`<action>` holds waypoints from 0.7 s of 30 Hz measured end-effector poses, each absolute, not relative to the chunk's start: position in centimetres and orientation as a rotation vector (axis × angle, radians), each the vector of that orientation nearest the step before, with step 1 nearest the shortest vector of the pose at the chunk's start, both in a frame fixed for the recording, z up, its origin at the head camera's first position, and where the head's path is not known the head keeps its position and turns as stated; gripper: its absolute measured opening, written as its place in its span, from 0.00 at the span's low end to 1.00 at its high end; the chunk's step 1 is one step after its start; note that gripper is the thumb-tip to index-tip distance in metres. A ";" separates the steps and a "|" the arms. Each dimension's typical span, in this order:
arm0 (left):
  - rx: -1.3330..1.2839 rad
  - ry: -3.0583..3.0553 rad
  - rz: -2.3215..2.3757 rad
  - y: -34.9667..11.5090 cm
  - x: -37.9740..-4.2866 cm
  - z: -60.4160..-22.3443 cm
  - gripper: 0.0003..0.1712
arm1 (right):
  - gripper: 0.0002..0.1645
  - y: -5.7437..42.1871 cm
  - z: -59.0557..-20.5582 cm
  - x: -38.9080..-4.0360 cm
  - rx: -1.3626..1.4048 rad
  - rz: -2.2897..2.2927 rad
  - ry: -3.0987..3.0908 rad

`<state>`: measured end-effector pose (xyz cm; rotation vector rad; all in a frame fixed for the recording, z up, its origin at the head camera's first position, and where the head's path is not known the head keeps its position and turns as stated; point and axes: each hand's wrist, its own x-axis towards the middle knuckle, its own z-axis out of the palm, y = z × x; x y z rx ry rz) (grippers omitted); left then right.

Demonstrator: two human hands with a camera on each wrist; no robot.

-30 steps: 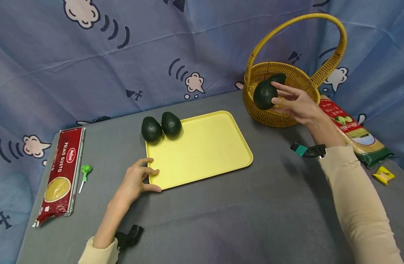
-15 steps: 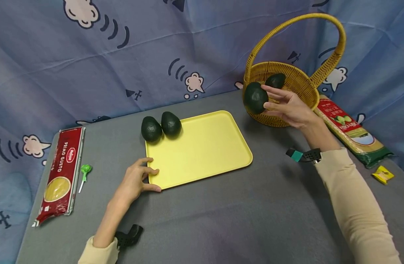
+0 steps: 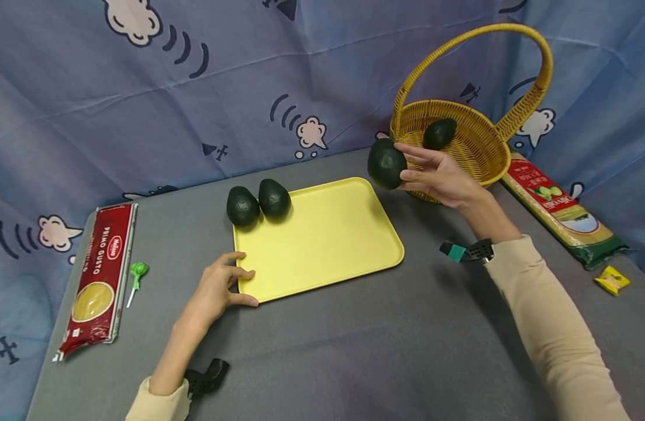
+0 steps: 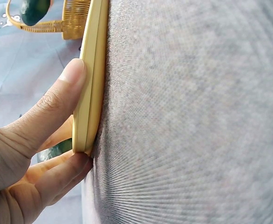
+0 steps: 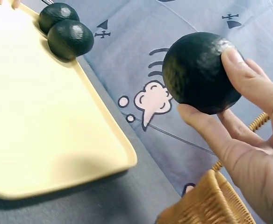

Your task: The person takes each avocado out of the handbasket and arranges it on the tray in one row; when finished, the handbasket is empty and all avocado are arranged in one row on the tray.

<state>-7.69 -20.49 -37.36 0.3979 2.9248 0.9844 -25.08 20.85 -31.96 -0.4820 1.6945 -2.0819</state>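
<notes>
My right hand (image 3: 440, 178) pinches a dark green avocado (image 3: 387, 164) between thumb and fingers. It is held in the air just left of the wicker basket (image 3: 498, 166), between the basket and the yellow tray (image 3: 322, 240). Another avocado (image 3: 440, 134) lies inside the basket. Two avocados, one (image 3: 242, 206) beside the other (image 3: 274, 199), sit at the tray's far left corner. At the near left corner my left hand (image 3: 217, 286) grips the tray; in the left wrist view the thumb (image 4: 73, 72) presses its side wall while the fingers curl round the corner.
A red pasta packet (image 3: 98, 280) and a green lollipop (image 3: 137, 270) lie on the left of the grey table (image 3: 354, 351). Right of the basket are a red, tan and green packet (image 3: 564, 210) and a small yellow wrapped sweet (image 3: 613, 280). The basket's tall handle (image 3: 503, 28) arches over it.
My right hand has carried its avocado leftward and slightly nearer, from over the basket to beside its left rim. The avocado inside the basket shows more fully. My left hand stays at the tray's corner.
</notes>
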 end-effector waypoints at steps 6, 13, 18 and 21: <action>0.406 2.924 0.993 -20.5 -7.7 -37.4 0.31 | 0.33 19.6 -32.5 -25.3 -0.579 -2.086 1.569; 0.409 2.939 0.983 -20.6 -7.8 -37.6 0.30 | 0.31 18.2 -33.7 -25.9 -0.628 -2.053 1.538; 0.403 2.935 0.991 -20.6 -7.8 -37.5 0.31 | 0.31 17.5 -34.7 -26.3 -0.646 -2.019 1.561; 0.404 2.933 0.995 -20.6 -7.8 -37.5 0.31 | 0.32 17.1 -35.0 -26.4 -0.617 -1.988 1.591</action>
